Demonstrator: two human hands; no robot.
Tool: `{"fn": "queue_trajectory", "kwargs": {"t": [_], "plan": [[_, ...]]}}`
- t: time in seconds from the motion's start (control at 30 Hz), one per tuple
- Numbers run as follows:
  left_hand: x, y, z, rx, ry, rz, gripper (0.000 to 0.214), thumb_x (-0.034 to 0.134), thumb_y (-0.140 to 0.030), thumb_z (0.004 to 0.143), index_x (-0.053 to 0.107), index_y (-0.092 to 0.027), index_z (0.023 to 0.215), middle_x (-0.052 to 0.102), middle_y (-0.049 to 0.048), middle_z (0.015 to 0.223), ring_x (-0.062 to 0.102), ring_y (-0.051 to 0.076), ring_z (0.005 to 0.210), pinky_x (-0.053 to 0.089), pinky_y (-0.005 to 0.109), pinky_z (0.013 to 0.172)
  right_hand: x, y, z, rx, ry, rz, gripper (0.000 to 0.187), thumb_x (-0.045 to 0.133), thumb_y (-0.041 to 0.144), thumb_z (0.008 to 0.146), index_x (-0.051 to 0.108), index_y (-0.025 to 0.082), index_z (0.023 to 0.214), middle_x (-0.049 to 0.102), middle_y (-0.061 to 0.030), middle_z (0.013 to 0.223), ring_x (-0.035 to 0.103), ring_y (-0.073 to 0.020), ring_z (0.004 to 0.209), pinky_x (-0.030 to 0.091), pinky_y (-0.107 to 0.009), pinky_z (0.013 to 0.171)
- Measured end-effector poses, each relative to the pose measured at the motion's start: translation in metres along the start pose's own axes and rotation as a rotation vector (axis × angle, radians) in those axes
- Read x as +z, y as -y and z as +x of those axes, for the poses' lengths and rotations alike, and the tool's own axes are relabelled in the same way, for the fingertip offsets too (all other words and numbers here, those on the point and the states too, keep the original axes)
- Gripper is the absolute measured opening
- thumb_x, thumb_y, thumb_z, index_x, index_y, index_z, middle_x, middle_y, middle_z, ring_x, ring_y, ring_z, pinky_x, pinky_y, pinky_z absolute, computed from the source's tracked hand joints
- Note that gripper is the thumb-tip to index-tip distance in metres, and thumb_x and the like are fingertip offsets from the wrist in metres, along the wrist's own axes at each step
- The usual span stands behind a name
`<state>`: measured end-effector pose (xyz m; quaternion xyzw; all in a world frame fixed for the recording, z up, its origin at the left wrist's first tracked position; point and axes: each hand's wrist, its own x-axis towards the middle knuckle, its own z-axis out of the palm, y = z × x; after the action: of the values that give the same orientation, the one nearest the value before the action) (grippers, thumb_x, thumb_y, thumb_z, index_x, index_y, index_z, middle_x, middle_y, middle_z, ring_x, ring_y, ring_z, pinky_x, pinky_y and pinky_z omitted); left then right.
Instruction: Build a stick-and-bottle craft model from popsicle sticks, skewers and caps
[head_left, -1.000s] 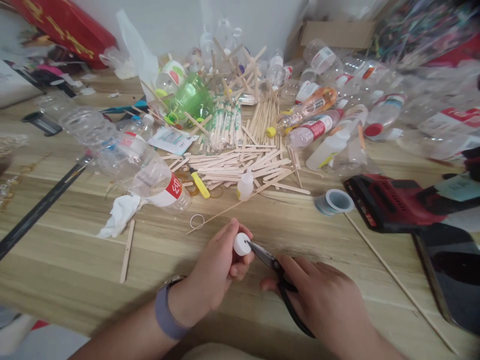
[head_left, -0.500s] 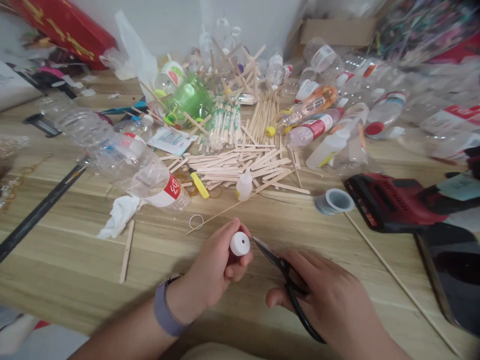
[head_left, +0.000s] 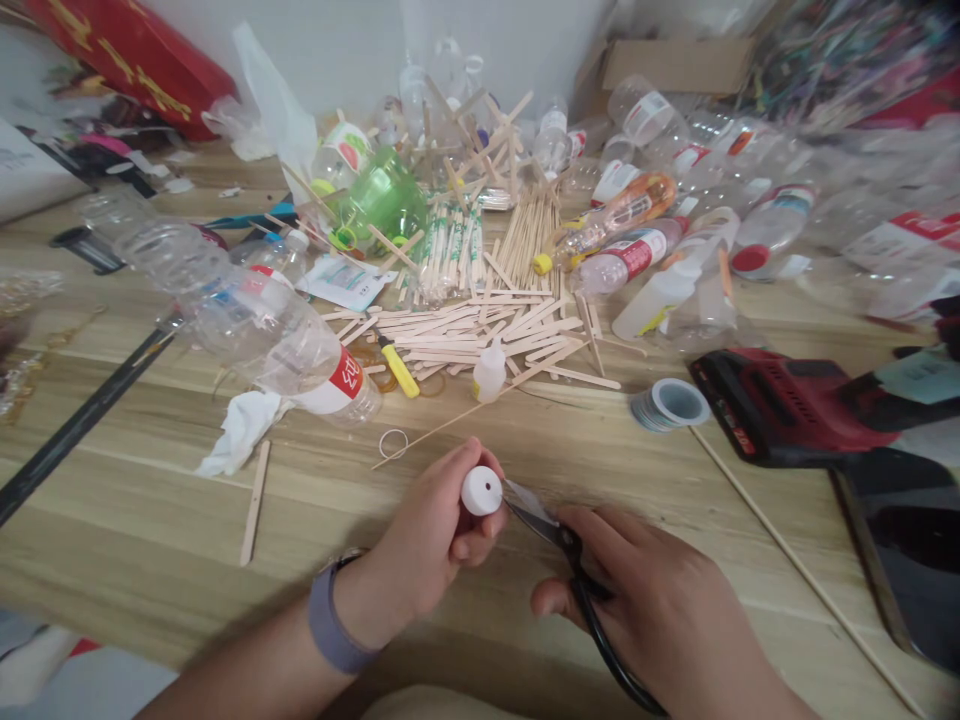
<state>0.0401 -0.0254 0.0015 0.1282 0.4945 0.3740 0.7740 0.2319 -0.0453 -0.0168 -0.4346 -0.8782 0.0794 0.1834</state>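
Observation:
My left hand (head_left: 439, 525) grips a white bottle cap (head_left: 480, 491) between thumb and fingers. A small dark hole shows in the cap's flat top, which faces up and to the right. In my right hand (head_left: 652, 590) is a pair of scissors (head_left: 568, 545) with black handles. Its blades are slightly apart, and their tips are close to the right side of the cap; whether they touch it I cannot tell. Beyond my left hand stands a small white dropper bottle (head_left: 490, 372), near a thin bamboo skewer (head_left: 442, 425) and a small ring (head_left: 393, 444).
Craft sticks (head_left: 465, 335) lie piled ahead, with a yellow-handled screwdriver (head_left: 399, 368) beside them. Clear plastic bottles (head_left: 300, 345) occupy the left and back right. To the right are a wire spool (head_left: 670, 404), a long stick (head_left: 787, 555) and a red-and-black power tool (head_left: 795, 405).
The scissor blades have opened a little, and their tips have shifted slightly down beside the cap. My left hand and the cap have barely moved.

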Motion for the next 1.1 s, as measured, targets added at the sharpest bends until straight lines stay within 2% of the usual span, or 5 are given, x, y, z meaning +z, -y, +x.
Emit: {"fn": "queue_trajectory", "kwargs": {"t": [0.33,0.5,0.67,0.87,1.1], "plan": [[0.001,0.0039,-0.0017,0.064,-0.01,0.091,0.031,0.034,-0.04,0.095,0.047,-0.019,0.076,0.046,-0.0055,0.043,0.024,0.003,0.032,0.012,0.013,0.032,0.0016,0.0051,0.002,-0.011,-0.017,-0.055,0.053,0.036,0.068,0.09,0.061,0.021,0.086,0.06,0.0014,0.06,0.06,-0.0135,0.047,0.035,-0.026,0.044],[0.001,0.0058,-0.0028,0.113,-0.029,0.142,0.03,0.034,-0.04,0.093,0.047,-0.02,0.075,0.04,-0.0077,0.041,0.022,0.004,0.033,0.013,0.014,0.034,-0.0004,0.0076,0.0042,-0.015,-0.07,-0.109,0.057,0.027,0.064,0.095,0.061,0.022,0.078,0.058,0.0019,0.057,0.058,-0.0131,0.045,0.032,-0.027,0.044],[0.004,0.0057,-0.005,0.064,-0.053,0.161,0.03,0.035,-0.04,0.092,0.045,-0.02,0.072,0.036,-0.0086,0.039,0.02,0.005,0.034,0.013,0.015,0.035,-0.002,0.0077,0.0048,-0.051,-0.108,-0.248,0.058,0.024,0.059,0.098,0.065,0.021,0.08,0.057,0.0007,0.057,0.053,-0.0148,0.046,0.03,-0.029,0.05],[0.0042,0.0047,-0.002,0.009,-0.105,0.135,0.028,0.042,-0.039,0.089,0.045,-0.02,0.069,0.035,-0.0085,0.041,0.024,0.005,0.035,0.011,0.016,0.036,-0.0029,0.0065,0.0033,-0.09,-0.089,-0.301,0.054,0.027,0.052,0.1,0.065,0.022,0.078,0.055,0.0005,0.055,0.048,-0.017,0.048,0.027,-0.032,0.058],[-0.0028,0.0027,0.0009,-0.151,-0.038,0.089,0.03,0.048,-0.044,0.087,0.044,-0.02,0.068,0.038,-0.0073,0.042,0.022,0.004,0.035,0.008,0.017,0.039,-0.0059,0.0059,0.005,-0.109,-0.087,-0.27,0.056,0.019,0.035,0.104,0.065,0.022,0.075,0.055,0.0006,0.054,0.044,-0.0179,0.048,0.025,-0.031,0.058]]}}
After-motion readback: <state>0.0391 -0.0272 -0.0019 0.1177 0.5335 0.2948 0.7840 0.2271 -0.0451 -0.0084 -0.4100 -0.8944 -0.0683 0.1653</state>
